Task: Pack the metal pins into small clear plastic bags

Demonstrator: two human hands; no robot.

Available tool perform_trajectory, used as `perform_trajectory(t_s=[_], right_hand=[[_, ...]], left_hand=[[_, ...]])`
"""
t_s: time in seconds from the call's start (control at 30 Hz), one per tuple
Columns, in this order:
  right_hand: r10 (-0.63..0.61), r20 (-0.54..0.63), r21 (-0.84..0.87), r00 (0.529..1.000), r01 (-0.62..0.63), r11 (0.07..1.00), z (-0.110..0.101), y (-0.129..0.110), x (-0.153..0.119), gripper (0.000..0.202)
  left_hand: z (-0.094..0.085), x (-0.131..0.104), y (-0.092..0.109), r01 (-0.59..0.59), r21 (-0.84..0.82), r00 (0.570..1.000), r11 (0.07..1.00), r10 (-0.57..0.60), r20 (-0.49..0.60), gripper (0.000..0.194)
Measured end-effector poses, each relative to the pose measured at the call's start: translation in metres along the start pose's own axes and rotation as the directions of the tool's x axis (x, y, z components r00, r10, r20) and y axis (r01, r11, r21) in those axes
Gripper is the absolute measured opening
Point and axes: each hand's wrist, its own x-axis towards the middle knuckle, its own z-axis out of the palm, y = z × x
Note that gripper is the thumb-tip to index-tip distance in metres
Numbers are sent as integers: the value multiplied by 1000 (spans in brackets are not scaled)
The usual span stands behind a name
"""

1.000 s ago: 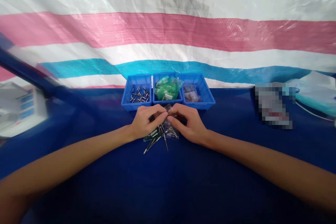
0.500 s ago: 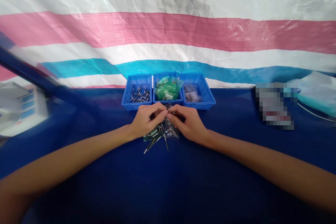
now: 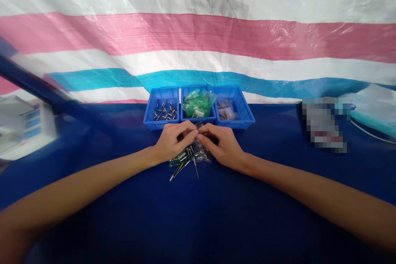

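Note:
My left hand [image 3: 173, 141] and my right hand [image 3: 223, 145] meet at the middle, thumbs and forefingers pinching the top of a small clear plastic bag [image 3: 199, 125]. Most of that bag is hidden by my fingers. Under and in front of the hands lies a pile: a packet [image 3: 182, 156] with metal pieces and a clear packet [image 3: 202, 155] beside it. Several loose pop rivets [image 3: 180, 169] with thin shanks stick out toward me on the table.
Three blue bins stand in a row behind my hands: the left bin [image 3: 162, 123] holds loose rivets, the middle one [image 3: 199, 120] green packets, the right one [image 3: 244, 117] clear packets. A white device [image 3: 31, 132] sits far left. At right are a blurred-out object [image 3: 324, 126] and a plastic-wrapped bundle [image 3: 371, 111].

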Motion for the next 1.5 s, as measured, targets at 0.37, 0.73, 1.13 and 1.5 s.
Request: perform_trajectory(t_s=[0.37, 0.73, 1.13, 1.5], right_hand=[[4, -72, 25, 997, -2, 1000, 1, 0, -2, 9], [69, -198, 97, 978, -51, 994, 1, 2, -3, 18], [36, -111, 63, 993, -29, 998, -2, 0, -1, 23], [-39, -81, 30, 996, 42, 999, -1, 0, -3, 14]], left_hand=[[-1, -2, 2, -31, -59, 997, 998, 27, -70, 16], [0, -2, 1, -31, 18, 999, 999, 32, -28, 18], [1, -3, -1, -7, 13, 998, 1000, 8, -57, 19], [2, -3, 1, -23, -39, 992, 999, 17, -128, 13]])
